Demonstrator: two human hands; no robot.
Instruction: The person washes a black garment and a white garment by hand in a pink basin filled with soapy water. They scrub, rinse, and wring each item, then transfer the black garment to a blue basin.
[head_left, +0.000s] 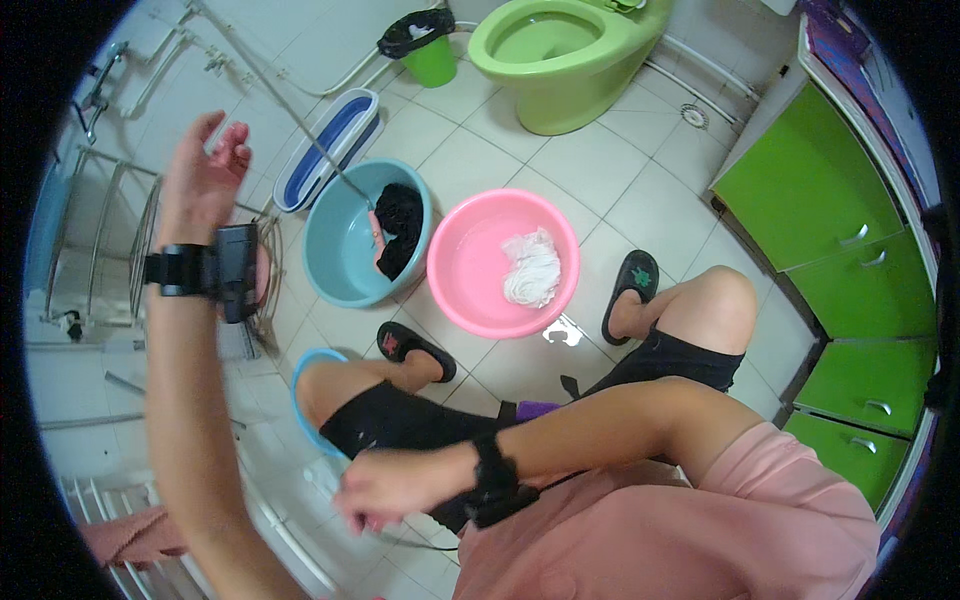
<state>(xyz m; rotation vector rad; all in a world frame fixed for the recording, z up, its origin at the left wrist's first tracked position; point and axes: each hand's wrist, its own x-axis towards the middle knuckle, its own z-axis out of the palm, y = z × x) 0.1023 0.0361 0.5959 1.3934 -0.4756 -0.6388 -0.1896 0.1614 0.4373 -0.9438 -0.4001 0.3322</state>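
Note:
My left hand (210, 169) is raised at the upper left with bent fingers and nothing seen in it, near the wall pipes. Low over my lap is my right hand (401, 480), blurred, its fingers curled; whether it holds anything cannot be told. Both wrists carry black strapped devices. On the floor in front of me, a pink plastic basin (457, 300) holds water and a bunched white cloth (534, 270). Beside it stands a blue plastic basin (330, 247) with a dark cloth (401, 225) and a pink handle-like object (376, 240) inside.
A blue-and-white collapsible tub (330, 146) leans by the wall. Beyond are a green bin (433, 64) and a green toilet (555, 82). Green cabinets (810, 180) line the right side. A metal rack (112, 232) is at left. A small puddle (562, 330) lies near the pink basin.

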